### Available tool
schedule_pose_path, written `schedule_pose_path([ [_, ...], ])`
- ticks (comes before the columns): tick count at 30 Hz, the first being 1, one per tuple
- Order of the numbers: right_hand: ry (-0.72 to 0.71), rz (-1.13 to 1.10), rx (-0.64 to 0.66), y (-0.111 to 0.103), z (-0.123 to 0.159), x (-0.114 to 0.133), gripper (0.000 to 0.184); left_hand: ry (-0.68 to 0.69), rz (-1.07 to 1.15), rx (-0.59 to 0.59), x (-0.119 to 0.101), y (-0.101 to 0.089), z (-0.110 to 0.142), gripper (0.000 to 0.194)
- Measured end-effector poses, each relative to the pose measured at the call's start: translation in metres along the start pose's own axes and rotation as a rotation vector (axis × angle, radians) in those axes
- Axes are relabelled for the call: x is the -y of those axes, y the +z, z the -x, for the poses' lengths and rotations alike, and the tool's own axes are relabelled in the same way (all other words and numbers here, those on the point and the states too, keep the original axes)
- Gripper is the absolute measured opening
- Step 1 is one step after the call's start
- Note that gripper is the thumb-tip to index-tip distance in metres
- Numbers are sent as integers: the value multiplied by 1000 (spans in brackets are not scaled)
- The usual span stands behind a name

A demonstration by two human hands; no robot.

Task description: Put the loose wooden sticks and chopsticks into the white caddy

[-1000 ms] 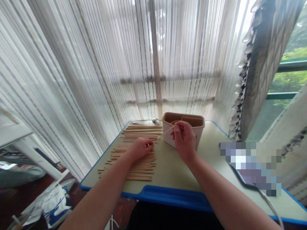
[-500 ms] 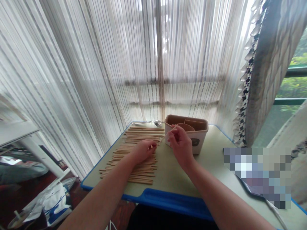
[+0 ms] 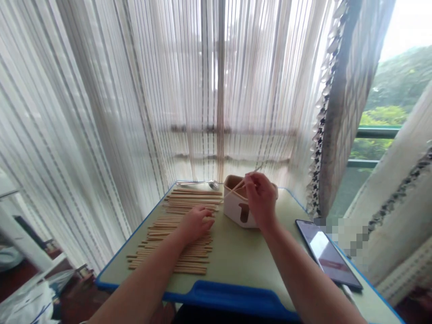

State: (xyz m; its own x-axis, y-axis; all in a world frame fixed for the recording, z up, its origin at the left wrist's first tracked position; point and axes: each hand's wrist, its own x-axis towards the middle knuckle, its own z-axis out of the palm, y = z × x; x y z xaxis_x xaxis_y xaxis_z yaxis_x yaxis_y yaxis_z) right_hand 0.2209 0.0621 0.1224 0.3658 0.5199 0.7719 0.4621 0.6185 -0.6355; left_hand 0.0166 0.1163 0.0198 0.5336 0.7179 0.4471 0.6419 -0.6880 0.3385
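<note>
Many wooden chopsticks [image 3: 191, 270] lie side by side across the left half of the table. My left hand [image 3: 195, 222] rests over the middle of this row, palm down, with its fingers apart. Pinched in my right hand [image 3: 259, 193] is a slanted chopstick [image 3: 235, 188]; one end sticks out past the fingers, and whether a second lies along it I cannot tell. Just behind that hand stands a white utensil holder [image 3: 232, 213] with a brown inside and a dark label. The hand covers much of its right side.
A metal slotted spoon [image 3: 213, 185] lies at the table's back edge. On the right, a phone [image 3: 327, 254] with a white cable [image 3: 347, 292] lies on the table [image 3: 236, 252]. A blue raised edge [image 3: 236, 293] runs along the front, and curtains [image 3: 145, 112] hang behind.
My right hand has lifted the chopstick up and away from my left hand, to the front of the holder. The left fingers have spread from their pinch. The view has shifted too.
</note>
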Motion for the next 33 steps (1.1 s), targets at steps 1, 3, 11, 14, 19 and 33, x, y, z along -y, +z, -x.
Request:
schedule_pose_path([
  [1, -7, 20, -19, -1, -14, 4, 18, 1, -3, 10, 0, 0, 0, 19],
  [3, 3, 48, -38, -1, -42, 11, 19, 2, -11, 28, -1, 0, -1, 18],
  [11, -10, 146, 230, 5, -91, 19, 19, -45, -32, 84, 0, -1, -2, 15],
  [14, -27, 142, 210, 5, -95, 4, 19, -65, -27, 92, 0, 0, -4, 15],
  [19, 72, 49, 180, -2, -108, -24, 21, -74, 3, 92, 1, 2, -8, 18],
  [33, 64, 156, 384, 11, -104, -43, 11, -91, -9, 60, 6, 3, -7, 21],
])
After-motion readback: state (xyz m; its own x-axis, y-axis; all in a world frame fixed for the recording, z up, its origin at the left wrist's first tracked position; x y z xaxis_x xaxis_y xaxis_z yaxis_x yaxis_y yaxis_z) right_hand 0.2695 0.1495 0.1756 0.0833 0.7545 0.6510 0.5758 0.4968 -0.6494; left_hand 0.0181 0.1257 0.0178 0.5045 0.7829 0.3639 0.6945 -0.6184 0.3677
